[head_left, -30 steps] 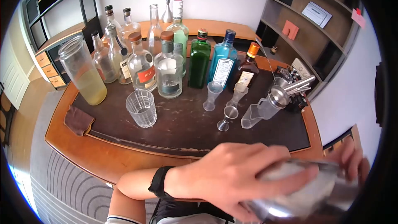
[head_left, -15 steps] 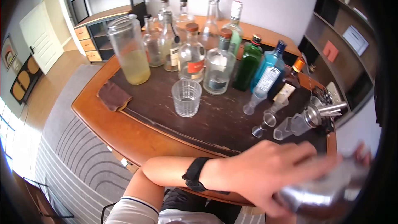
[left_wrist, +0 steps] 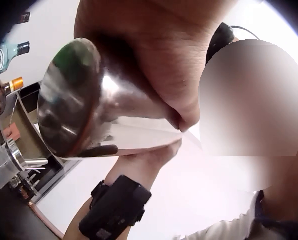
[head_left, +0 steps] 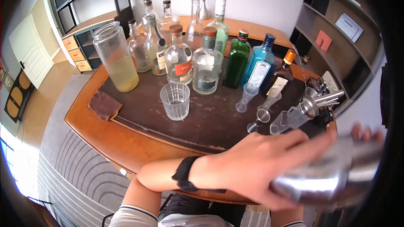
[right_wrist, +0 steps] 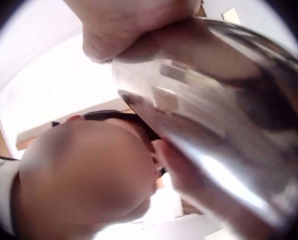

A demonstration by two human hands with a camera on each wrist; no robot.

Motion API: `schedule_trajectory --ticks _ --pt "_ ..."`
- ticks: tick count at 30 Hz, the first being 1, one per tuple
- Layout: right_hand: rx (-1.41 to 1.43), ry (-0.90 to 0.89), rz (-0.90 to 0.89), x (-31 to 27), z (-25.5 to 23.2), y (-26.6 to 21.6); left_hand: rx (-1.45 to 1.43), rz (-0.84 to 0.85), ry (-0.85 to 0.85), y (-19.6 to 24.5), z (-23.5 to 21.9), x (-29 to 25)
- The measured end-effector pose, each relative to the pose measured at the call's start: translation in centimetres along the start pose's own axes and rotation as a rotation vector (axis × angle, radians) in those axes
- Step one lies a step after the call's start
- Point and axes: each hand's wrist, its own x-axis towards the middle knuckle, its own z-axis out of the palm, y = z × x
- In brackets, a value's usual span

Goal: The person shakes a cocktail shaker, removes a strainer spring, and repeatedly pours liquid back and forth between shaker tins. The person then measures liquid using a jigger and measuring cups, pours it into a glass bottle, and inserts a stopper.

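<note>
A shiny metal cocktail shaker [head_left: 315, 185] lies nearly sideways in both hands at the lower right of the head view, blurred by motion. My left hand [head_left: 261, 164] grips its near end, fingers spread over the top and thumb below. Fingers of my right hand [head_left: 367, 133] curl over the far end; the rest of that hand is hidden behind the metal. In the left wrist view the shaker's flat round base [left_wrist: 69, 100] faces the camera, under the left palm [left_wrist: 169, 60]. The right wrist view has the right hand [right_wrist: 134, 30] against the shaker's upper side [right_wrist: 219, 110].
On the desk stand a cut-glass tumbler [head_left: 176, 105], a pitcher of cloudy yellow liquid [head_left: 122, 73], several bottles [head_left: 206, 69], measuring jiggers [head_left: 259, 121] and a clear plastic jug [head_left: 290, 120] with a strainer on it. A brown cloth [head_left: 105, 105] lies at the left edge.
The head view swung left, then partly back. Both hands keep hold of the shaker, which moves with blur and shows more of its metal side now. The desk things stay put.
</note>
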Motion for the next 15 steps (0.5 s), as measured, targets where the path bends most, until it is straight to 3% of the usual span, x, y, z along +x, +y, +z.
schedule_trajectory --ticks 2,4,6,11,14,15 --pt "0.008 -0.039 -0.003 0.5 0.2 0.7 0.116 0.2 0.013 1.0 -0.5 -0.1" --pt "0.011 -0.124 0.009 0.5 0.0 1.0 0.116 0.178 -0.004 0.7 -0.7 -0.1" --pt "0.011 -0.209 0.016 0.4 -0.3 0.9 0.051 -0.062 -0.003 -0.4 -0.6 0.0" --pt "0.05 -0.419 0.007 1.1 -0.1 0.4 0.123 0.229 0.039 0.7 0.6 -0.4" --pt "0.048 -0.545 0.03 1.3 -0.7 0.2 -0.046 -0.1 0.141 -2.0 1.8 -0.3" --pt "0.064 -0.597 0.031 1.5 -0.3 0.3 0.003 -0.096 0.08 -1.0 1.3 -0.5"
